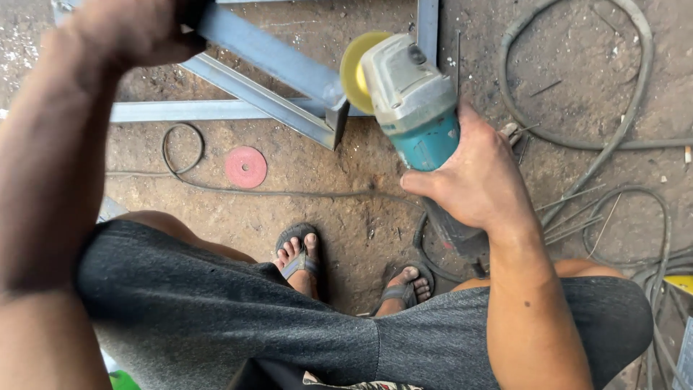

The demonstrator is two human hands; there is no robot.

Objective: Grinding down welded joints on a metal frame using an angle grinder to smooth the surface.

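My right hand (473,177) grips the teal body of an angle grinder (411,97) whose yellow disc (354,68) sits close to the cut end of a grey steel angle bar (289,68). My left hand (133,29) is closed around that bar near the top left and holds it raised off the ground. The bar belongs to a welded steel frame (188,110) lying on the dirt floor. The grinder's black cord runs back under my right wrist.
A loose red grinding disc (245,167) lies on the ground below the frame. Thick grey cables (613,123) and thin welding rods (577,209) spread over the right side. My sandalled feet (299,253) stand on the dirt below the grinder.
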